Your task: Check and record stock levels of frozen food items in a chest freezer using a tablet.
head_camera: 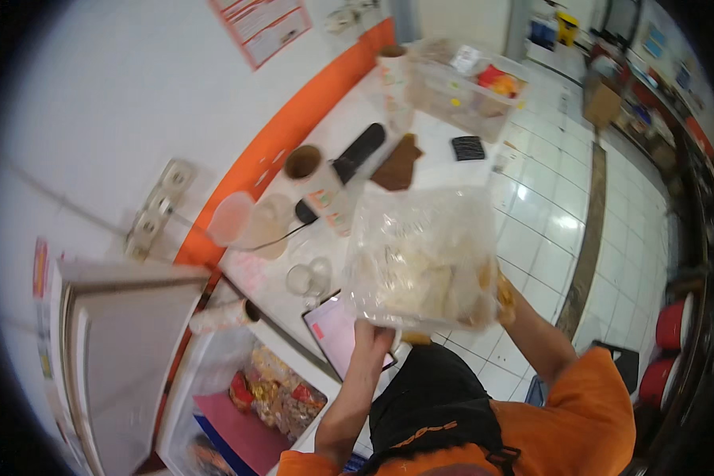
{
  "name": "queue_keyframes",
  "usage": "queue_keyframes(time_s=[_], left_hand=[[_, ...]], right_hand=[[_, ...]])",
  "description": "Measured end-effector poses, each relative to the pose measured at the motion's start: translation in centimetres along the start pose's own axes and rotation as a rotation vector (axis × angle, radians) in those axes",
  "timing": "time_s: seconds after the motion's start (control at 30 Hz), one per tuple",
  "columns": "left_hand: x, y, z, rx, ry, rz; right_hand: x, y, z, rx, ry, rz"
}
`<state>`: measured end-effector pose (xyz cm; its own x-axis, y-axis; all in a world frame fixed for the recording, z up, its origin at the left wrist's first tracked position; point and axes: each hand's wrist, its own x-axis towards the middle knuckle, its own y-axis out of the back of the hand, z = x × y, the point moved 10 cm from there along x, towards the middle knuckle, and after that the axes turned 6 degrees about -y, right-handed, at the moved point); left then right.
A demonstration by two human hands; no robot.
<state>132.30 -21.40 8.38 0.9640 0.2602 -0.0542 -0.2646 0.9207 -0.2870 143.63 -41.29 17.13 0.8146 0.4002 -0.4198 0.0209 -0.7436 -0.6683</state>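
A large clear plastic bag (422, 238) with handwriting on it is held up in front of me. Pale, flat pieces show through its lower half. My left hand (376, 338) grips the bag's bottom left corner. On the far side, my right hand (506, 300) holds the lower right edge, its fingers mostly hidden by the bag and a yellowish plastic wrapping. Below the bag, a tablet (333, 330) with a lit screen lies on the white table (273, 208), partly covered by my left forearm.
An open chest freezer (178, 369) with bagged food stands at lower left. Printed plastic film rolls (324, 193), clear plastic cups (300, 279), a pink container (232, 220), a brown cloth (398, 163) and a black pad (468, 148) occupy the table. A clear bin (464, 101) stands at its far end.
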Motion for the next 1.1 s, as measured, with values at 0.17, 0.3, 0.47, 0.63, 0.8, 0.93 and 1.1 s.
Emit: queue_keyframes(time_s=[0.17, 0.3, 0.47, 0.63, 0.8, 0.93, 1.1], left_hand=[[12.2, -3.9, -7.6, -0.264, 0.324, -0.067], [18.8, -4.9, -12.4, -0.571, 0.621, 0.023], [22.9, -3.0, -12.5, -0.5, 0.612, 0.01], [21.7, -1.3, -10.5, -0.388, 0.531, 0.244], [12.9, 0.7, -4.8, -0.456, 0.419, 0.383], [0.8, 0.6, 1.3, -0.622, 0.307, 0.167], [-16.7, 8.1, 4.1, -0.453, 0.309, 0.526]], right_hand=[[10.1, 7.2, -1.2, 0.21, -0.109, -0.151], [16.5, 14.8, -4.1, 0.061, 0.139, 0.347], [19.9, 15.0, -3.1, 0.139, 0.057, 0.324], [21.0, 15.2, -3.1, 0.04, 0.057, 0.364], [18.5, 18.7, -0.6, 0.126, 0.114, 0.372], [14.1, 21.5, 2.0, 0.055, 0.126, 0.434], [5.4, 20.4, 7.1, 0.132, 0.011, 0.547]])
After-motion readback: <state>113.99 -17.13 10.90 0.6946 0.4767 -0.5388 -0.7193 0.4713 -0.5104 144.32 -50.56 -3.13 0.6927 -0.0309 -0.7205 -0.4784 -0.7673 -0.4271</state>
